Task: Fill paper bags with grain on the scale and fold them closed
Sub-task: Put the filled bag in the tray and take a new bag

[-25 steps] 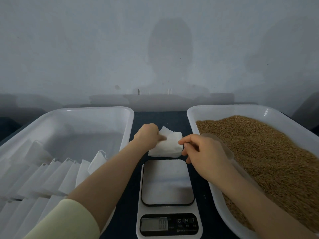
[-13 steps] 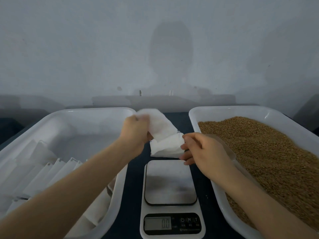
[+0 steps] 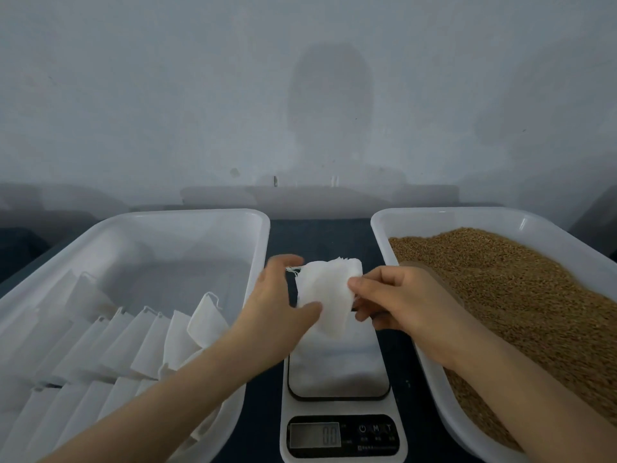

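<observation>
A small white paper bag point(image 3: 325, 292) hangs in the air just above the far end of the kitchen scale point(image 3: 339, 372). My left hand point(image 3: 277, 305) holds its left side, thumb on the front face and fingers behind. My right hand point(image 3: 404, 295) pinches the bag's right edge between thumb and fingers. The bag's top has a frayed edge and points away from me. Nothing lies on the scale's platform and its display point(image 3: 315, 435) reads 0.0. Brown grain point(image 3: 521, 295) fills the white tray point(image 3: 379, 225) on the right.
A white tray point(image 3: 187, 217) on the left holds several flat white bags point(image 3: 127, 342) in overlapping rows along its near half. The dark tabletop point(image 3: 320, 235) shows between the trays. A grey wall stands close behind.
My left hand came down from its raised position and took the bag by its left side. The bag now hangs lower, over the scale's far end. My right hand kept its pinch.
</observation>
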Available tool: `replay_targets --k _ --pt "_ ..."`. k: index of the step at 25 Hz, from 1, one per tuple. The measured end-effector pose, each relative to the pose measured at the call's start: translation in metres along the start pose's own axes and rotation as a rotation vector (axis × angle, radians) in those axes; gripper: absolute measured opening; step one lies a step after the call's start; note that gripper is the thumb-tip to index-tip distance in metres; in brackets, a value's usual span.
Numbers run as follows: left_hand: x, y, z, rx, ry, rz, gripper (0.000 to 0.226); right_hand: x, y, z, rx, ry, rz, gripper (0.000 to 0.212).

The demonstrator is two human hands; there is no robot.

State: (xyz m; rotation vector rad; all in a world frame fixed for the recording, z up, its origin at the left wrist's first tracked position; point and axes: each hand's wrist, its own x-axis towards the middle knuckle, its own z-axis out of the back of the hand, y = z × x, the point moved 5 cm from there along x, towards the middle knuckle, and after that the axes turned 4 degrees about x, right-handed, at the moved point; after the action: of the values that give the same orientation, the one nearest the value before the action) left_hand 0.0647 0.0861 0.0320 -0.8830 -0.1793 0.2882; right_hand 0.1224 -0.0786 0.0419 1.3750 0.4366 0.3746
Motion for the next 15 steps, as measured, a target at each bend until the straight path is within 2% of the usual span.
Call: replay_targets --k 1,2,3,5,7,11,14,15 --pt "-0.005 -0.005 0.001 0.101 -0.019 -0.101 0.028 -0.001 0.000 -0.002 -0.046 0.006 0.000 0.017" --pt "-0.010 -0.009 0.000 0.091 0.010 -0.142 0.011 -0.002 0.000 -0.002 -0.079 0.014 0.001 0.018" --pt "-0.012 -0.009 -0.003 -0.004 0.068 -0.147 0.006 -0.003 0.000 -0.004 -0.108 0.027 0.006 0.018" --pt "-0.016 -0.008 -0.015 -0.272 0.248 -0.092 0.014 -0.004 0.000 -0.006 -0.165 0.057 0.029 0.019" --pt "-0.016 -0.010 -0.023 -0.370 0.350 -0.058 0.012 -0.004 -0.001 -0.007 -0.194 0.064 0.049 0.020" --pt "-0.014 -0.005 -0.029 -0.429 0.359 -0.030 0.006 -0.002 -0.005 -0.009 -0.220 0.076 0.054 0.024" --pt "-0.015 -0.005 -0.029 -0.459 0.386 0.008 0.012 -0.003 -0.007 -0.011 -0.211 0.091 0.054 0.033" --pt "-0.015 -0.004 -0.030 -0.469 0.396 0.023 0.013 -0.002 -0.008 -0.011 -0.195 0.078 0.054 0.029"
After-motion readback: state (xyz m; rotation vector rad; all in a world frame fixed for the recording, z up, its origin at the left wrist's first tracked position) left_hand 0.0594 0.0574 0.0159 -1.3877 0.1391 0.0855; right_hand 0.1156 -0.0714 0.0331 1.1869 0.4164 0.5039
